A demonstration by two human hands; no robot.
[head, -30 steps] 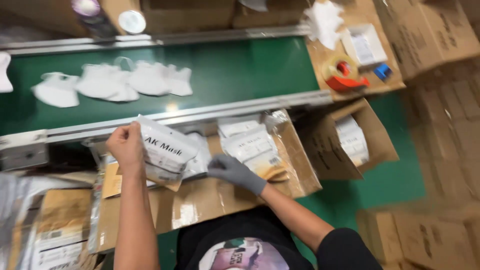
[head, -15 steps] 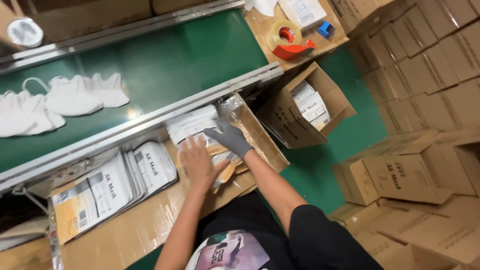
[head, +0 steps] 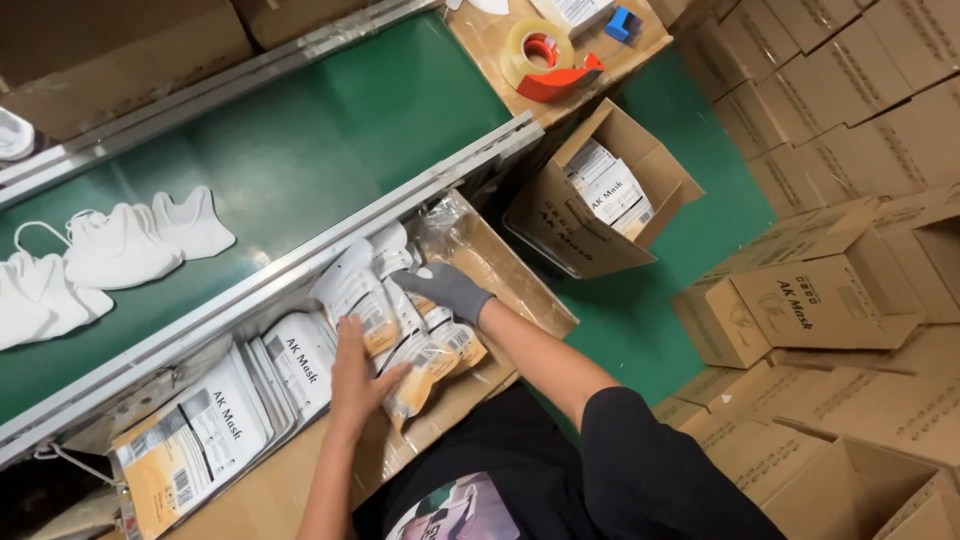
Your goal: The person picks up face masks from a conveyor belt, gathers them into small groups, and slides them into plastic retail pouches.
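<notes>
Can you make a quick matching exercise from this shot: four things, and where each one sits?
Things:
1. white masks
2. tape dispenser
3. open box
4. left hand

Places:
A. on the green floor
B. on the packets
C. on the green belt
D. on the cardboard top beyond the belt

Pairs: 1-C, 2-D, 3-A, 4-B

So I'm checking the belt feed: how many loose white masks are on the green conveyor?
4 at least: one, one beside it, one at the left edge, and one cut off at the far top left. More may lie beyond the frame.
</notes>
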